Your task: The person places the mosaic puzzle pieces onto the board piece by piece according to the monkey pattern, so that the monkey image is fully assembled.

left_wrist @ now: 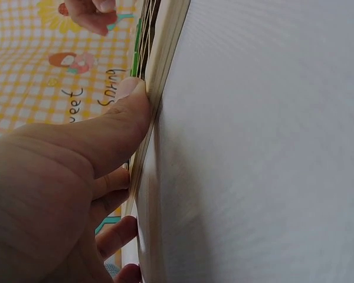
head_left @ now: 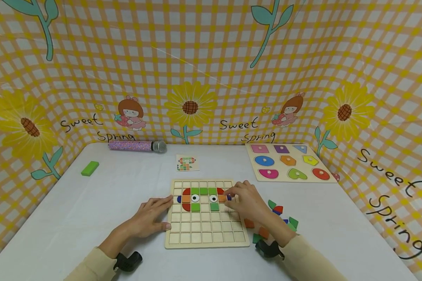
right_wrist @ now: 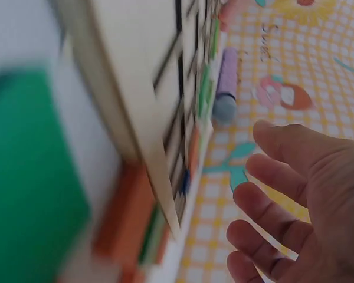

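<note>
A pale wooden grid board [head_left: 207,237] lies on the white table. On it are red, green, orange and blue pieces and two eye pieces [head_left: 195,198]. My left hand [head_left: 145,220] rests against the board's left edge, its thumb [left_wrist: 124,118] touching the rim and its fingers fairly straight. Over the board's right side is my right hand [head_left: 247,201], fingertips near an orange piece [head_left: 222,198] and a blue piece [head_left: 229,198]. In the right wrist view its fingers [right_wrist: 271,188] are loosely bent and apart, with no piece visible between them.
Loose pieces [head_left: 263,232] lie right of the board, partly under the right forearm. Behind the board is a picture card [head_left: 188,163]. A glittery microphone [head_left: 133,146], a green block [head_left: 90,168] and a shape puzzle board [head_left: 274,150] lie farther out. Patterned cloth [head_left: 211,58] walls the table.
</note>
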The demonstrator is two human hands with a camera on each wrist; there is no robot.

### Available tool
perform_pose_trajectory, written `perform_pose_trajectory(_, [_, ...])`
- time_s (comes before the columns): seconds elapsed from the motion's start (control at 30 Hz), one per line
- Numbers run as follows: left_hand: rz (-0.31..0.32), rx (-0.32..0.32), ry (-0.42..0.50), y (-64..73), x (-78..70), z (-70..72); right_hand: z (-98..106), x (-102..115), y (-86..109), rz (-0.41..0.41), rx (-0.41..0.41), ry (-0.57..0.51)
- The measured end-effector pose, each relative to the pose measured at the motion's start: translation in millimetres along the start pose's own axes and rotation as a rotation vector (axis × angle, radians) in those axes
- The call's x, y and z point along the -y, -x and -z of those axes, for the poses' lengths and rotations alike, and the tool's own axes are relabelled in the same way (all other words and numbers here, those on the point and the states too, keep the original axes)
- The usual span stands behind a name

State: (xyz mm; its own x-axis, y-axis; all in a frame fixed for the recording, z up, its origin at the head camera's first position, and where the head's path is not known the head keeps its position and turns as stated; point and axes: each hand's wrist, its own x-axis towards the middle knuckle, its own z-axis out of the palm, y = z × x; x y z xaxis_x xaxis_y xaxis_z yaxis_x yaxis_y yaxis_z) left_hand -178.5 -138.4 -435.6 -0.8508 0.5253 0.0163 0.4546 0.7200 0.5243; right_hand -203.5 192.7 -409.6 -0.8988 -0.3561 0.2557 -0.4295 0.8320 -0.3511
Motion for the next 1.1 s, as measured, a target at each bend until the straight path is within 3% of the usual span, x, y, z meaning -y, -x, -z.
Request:
perform_pose_trajectory(0.43, [-0.004,-0.002,-0.001,-0.2,0.7,-0.8,47,-37,37.4,-0.031,-0.100,0.051])
perform_pose_trajectory(0.7, [-0.002,-0.003,-0.006,-0.3,1.0,-1.6,66,-69,62.7,-0.072,-0.112,0.101])
perform_pose_trajectory(1.1, [0.007,0.006,0.004,0.1,-1.4,-0.2,76,-110,83.5,-0.125,-0.088,0.126])
